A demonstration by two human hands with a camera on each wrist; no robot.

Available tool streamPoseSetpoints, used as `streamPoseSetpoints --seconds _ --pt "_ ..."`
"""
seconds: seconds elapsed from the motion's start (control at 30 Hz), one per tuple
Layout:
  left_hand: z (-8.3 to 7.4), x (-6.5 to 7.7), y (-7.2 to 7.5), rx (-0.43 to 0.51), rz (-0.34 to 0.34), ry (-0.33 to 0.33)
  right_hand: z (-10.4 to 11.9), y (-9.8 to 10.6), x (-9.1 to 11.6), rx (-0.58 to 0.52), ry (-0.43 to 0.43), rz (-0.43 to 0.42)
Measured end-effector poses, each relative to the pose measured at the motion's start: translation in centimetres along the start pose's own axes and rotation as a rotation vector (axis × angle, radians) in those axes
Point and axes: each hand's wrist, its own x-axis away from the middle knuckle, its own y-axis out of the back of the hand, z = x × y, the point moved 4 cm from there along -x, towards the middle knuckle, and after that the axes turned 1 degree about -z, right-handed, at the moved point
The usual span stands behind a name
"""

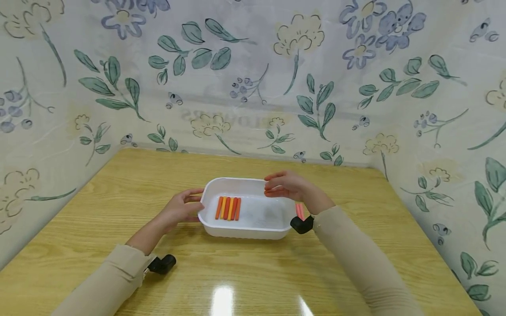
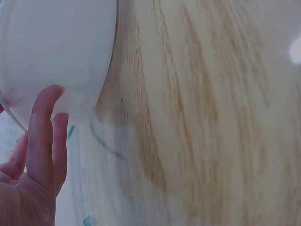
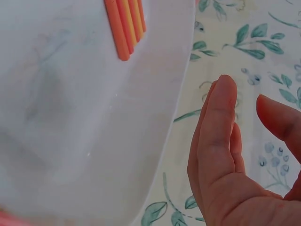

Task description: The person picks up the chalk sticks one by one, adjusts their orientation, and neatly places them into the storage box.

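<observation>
A white plastic tub point(image 1: 249, 232) with rounded corners stands on the table. Inside, toward its left end, a row of several orange and yellow sticks point(image 1: 228, 208) lies side by side. My left hand point(image 1: 182, 207) holds the tub's left end, thumb over the rim and fingers against the outer wall; the left wrist view shows those fingers point(image 2: 41, 134) on the white side. Over the tub's far right part hovers my right hand point(image 1: 290, 186), its fingers spread from the thumb. The right wrist view shows this hand point(image 3: 230, 174) holding nothing.
Pink sticks point(image 1: 300, 211) lie just right of the tub, partly hidden by my right wrist and its black camera point(image 1: 302, 225). The wood-grain table point(image 1: 221, 272) ends at a flower-patterned cloth point(image 1: 253, 87) at the back and sides.
</observation>
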Motion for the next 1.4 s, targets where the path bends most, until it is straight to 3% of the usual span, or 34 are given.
streamPoseSetpoints --seconds 0.6,1.17,1.4 --pt "0.1 -0.1 0.1 -0.001 -0.001 0.015 -3.5 5.4 2.9 -0.007 0.034 -0.095" --pt "-0.2 0.1 0.1 -0.006 -0.005 0.016 -7.3 8.8 3.2 0.04 -0.055 -0.224" --pt "-0.2 0.1 0.1 -0.002 -0.003 0.016 -8.6 8.9 2.5 0.055 -0.069 -0.198"
